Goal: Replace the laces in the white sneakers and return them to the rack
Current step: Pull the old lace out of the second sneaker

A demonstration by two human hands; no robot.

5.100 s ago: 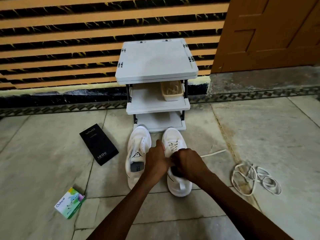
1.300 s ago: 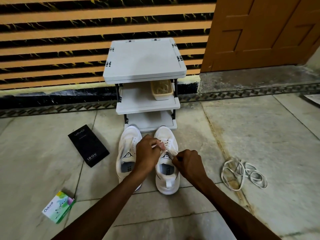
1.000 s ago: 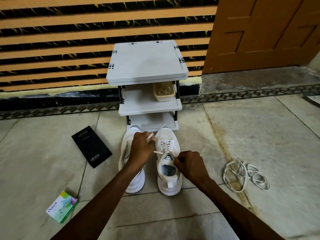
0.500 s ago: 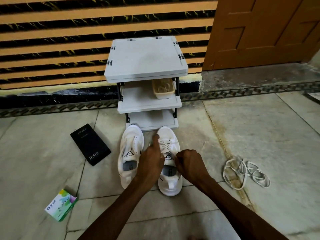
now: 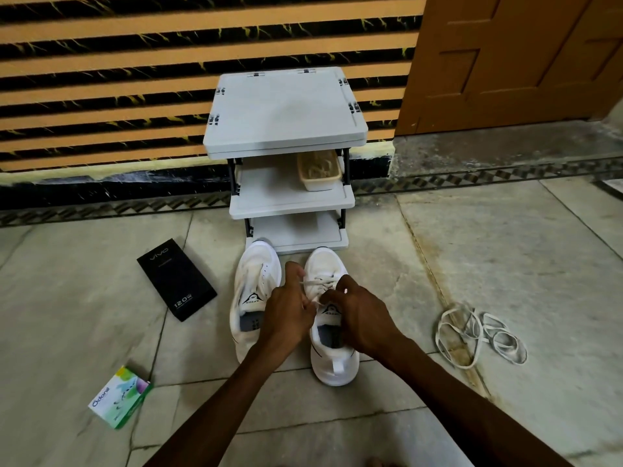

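Observation:
Two white sneakers stand side by side on the floor, toes toward the grey rack (image 5: 285,106). The left sneaker (image 5: 253,291) shows no lace. The right sneaker (image 5: 332,362) has a white lace (image 5: 320,283) threaded across its upper eyelets. My left hand (image 5: 286,315) pinches a lace end between the two shoes. My right hand (image 5: 357,315) hovers over the right sneaker's tongue with fingers curled on the other lace end. A loose tangle of white laces (image 5: 478,335) lies on the floor to the right.
A black phone box (image 5: 177,279) lies left of the sneakers, and a small green carton (image 5: 119,397) sits nearer at the left. A beige basket (image 5: 318,170) occupies the rack's middle shelf. A striped wall and a wooden door (image 5: 512,59) stand behind.
Both hands have stayed at the right sneaker's lace. My left hand drew a lace end up toward the toe, then came back down beside the tongue. My right hand edged forward over the tongue.

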